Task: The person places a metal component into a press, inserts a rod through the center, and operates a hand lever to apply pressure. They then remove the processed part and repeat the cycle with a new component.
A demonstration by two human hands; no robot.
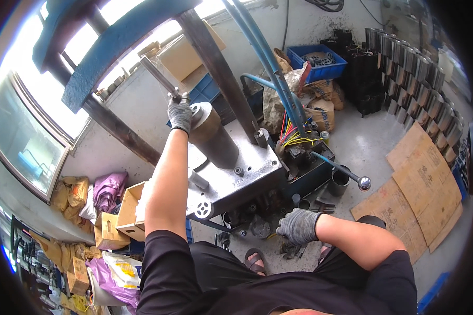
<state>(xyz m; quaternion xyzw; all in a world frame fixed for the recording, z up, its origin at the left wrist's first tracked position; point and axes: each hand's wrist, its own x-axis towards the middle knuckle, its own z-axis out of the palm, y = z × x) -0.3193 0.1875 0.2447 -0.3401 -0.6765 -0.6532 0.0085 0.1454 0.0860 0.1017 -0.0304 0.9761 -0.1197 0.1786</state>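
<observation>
My left hand (180, 114), in a grey knit glove, is closed around the lower end of a metal rod (159, 75) that slants up and to the left. Beside that hand stands a thick dark metal cylinder (215, 140) with a pale round piece (198, 112) at its top. The cylinder rests on the steel bed (247, 176) of a blue-framed press (126, 39). My right hand (300, 227), gloved the same way, hangs low in front of the bed with its fingers curled. What it holds, if anything, is hidden.
A lever with a ball end (364, 182) sticks out at the press's right, near coloured wires (294, 137). Cardboard sheets (404, 199) cover the right floor. Stacked metal cylinders (415, 79) and a blue crate (317, 62) stand behind. Boxes (111, 231) lie left.
</observation>
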